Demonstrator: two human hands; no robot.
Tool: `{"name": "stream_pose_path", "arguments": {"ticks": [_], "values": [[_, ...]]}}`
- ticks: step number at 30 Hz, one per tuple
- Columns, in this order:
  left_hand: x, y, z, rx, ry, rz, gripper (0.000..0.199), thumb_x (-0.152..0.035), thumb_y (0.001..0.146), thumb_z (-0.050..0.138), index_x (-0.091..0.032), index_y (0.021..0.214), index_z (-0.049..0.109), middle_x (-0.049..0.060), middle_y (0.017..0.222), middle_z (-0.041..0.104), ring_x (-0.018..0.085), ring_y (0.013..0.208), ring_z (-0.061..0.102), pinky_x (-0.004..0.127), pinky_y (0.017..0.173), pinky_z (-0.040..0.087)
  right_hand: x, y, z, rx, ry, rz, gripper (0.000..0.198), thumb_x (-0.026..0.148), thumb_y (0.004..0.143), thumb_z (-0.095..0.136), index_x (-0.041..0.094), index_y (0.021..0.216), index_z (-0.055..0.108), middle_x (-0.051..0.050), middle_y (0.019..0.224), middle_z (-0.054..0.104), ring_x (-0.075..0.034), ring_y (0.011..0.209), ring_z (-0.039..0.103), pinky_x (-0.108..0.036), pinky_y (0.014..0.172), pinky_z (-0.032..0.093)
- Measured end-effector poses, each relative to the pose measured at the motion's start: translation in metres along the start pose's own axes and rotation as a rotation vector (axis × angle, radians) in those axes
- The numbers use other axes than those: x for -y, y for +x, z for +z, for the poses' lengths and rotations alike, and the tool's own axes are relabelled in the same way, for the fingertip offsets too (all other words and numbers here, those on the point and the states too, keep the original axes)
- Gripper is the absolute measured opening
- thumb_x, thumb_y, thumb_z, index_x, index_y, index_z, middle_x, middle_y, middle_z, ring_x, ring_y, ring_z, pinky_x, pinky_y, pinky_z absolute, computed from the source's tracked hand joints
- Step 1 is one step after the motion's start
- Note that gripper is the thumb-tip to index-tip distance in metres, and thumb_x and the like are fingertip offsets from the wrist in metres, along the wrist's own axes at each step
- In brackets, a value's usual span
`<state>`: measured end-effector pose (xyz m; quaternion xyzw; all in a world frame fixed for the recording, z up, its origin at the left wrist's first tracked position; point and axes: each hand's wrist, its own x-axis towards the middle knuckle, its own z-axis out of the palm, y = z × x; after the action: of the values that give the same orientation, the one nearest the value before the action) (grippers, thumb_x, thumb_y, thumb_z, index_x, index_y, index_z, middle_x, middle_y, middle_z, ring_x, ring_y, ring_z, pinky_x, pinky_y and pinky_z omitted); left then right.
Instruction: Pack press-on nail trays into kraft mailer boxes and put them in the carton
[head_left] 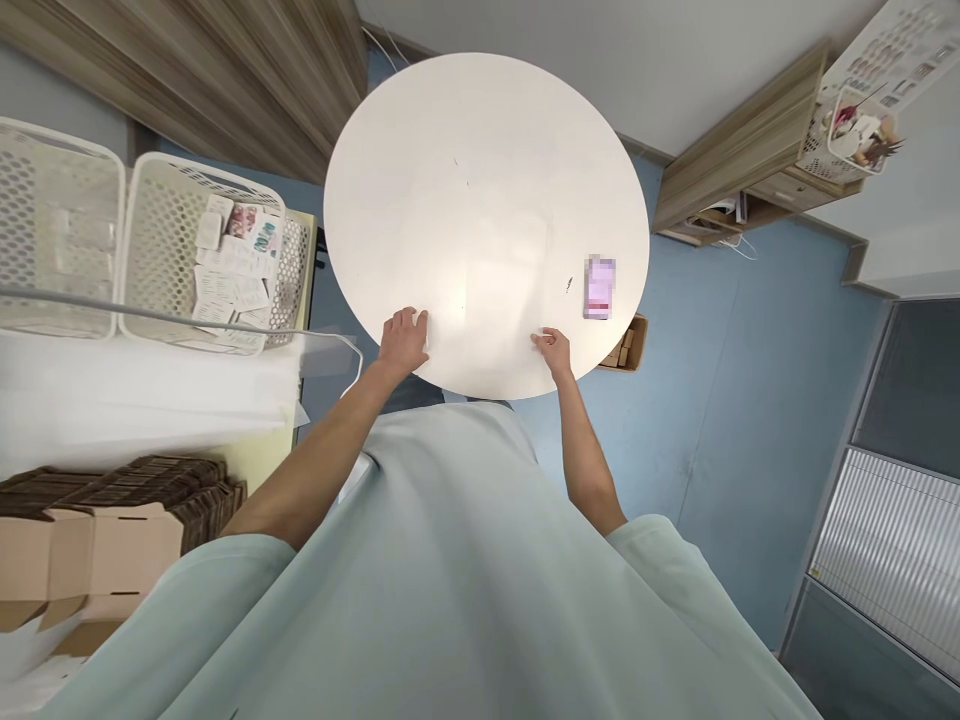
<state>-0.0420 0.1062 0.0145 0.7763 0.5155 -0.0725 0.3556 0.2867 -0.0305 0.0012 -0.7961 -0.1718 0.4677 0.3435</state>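
Near the front left edge of the round white table, my left hand rests with its fingers slightly bent and the thumb apart. Something whitish shows by its fingertips, too faint against the tabletop to name. My right hand is over the front right part of the table, thumb and forefinger pinched together. A small pale bit seems to show at that pinch, but its kind cannot be made out. To the right of this hand lies a pixelated pinkish-purple rectangular object.
White perforated baskets, one with papers and packets, stand at the left. Folded cardboard boxes are stacked below them. A cable crosses there. A brown box sits under the table's right edge. A wooden cabinet stands right.
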Motion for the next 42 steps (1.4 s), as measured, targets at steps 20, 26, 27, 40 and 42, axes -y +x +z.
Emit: {"name": "stream_pose_path", "arguments": {"ticks": [20,26,27,40,42], "values": [[-0.048,0.014,0.020,0.042,-0.053,0.219,0.105,-0.029,0.071,0.075,-0.005,0.166,0.037,0.033,0.150,0.053,0.057,0.142,0.046,0.063,0.120,0.032,-0.041,-0.015,-0.010,-0.028,-0.005,0.069,0.037,0.045,0.077,0.084,0.025,0.104,0.069,0.004,0.080,0.074,-0.019,0.080,0.077,-0.035,0.089,0.059],[-0.091,0.021,0.048,0.111,0.114,0.387,0.102,-0.024,0.081,0.070,-0.004,0.173,0.029,0.030,0.149,0.055,0.048,0.137,0.053,0.058,0.118,0.036,-0.045,-0.024,-0.010,-0.032,-0.048,0.094,0.029,0.039,0.081,0.081,0.023,0.104,0.070,0.004,0.077,0.074,-0.020,0.082,0.079,-0.034,0.090,0.061],[-0.095,0.022,0.052,0.118,0.174,0.402,0.100,-0.022,0.082,0.067,-0.003,0.173,0.028,0.030,0.148,0.056,0.046,0.135,0.054,0.057,0.117,0.038,-0.046,-0.025,-0.010,-0.035,-0.054,0.095,0.028,0.038,0.082,0.080,0.023,0.104,0.070,0.004,0.077,0.074,-0.020,0.082,0.079,-0.034,0.090,0.061],[-0.066,0.016,0.069,0.124,0.193,0.374,0.087,-0.021,0.089,0.061,-0.005,0.169,0.032,0.029,0.161,0.048,0.042,0.150,0.045,0.054,0.119,0.044,-0.048,-0.046,-0.005,-0.065,-0.133,0.062,0.013,0.034,0.090,0.070,0.022,0.094,0.072,-0.003,0.094,0.082,-0.020,0.080,0.081,-0.034,0.091,0.061],[-0.063,0.016,0.068,0.133,0.179,0.368,0.081,-0.021,0.090,0.061,-0.006,0.166,0.037,0.028,0.159,0.049,0.042,0.149,0.046,0.053,0.118,0.046,-0.042,-0.050,-0.003,-0.055,-0.162,0.041,0.013,0.035,0.091,0.068,0.022,0.093,0.071,-0.004,0.095,0.082,-0.020,0.081,0.080,-0.034,0.090,0.061]]}}
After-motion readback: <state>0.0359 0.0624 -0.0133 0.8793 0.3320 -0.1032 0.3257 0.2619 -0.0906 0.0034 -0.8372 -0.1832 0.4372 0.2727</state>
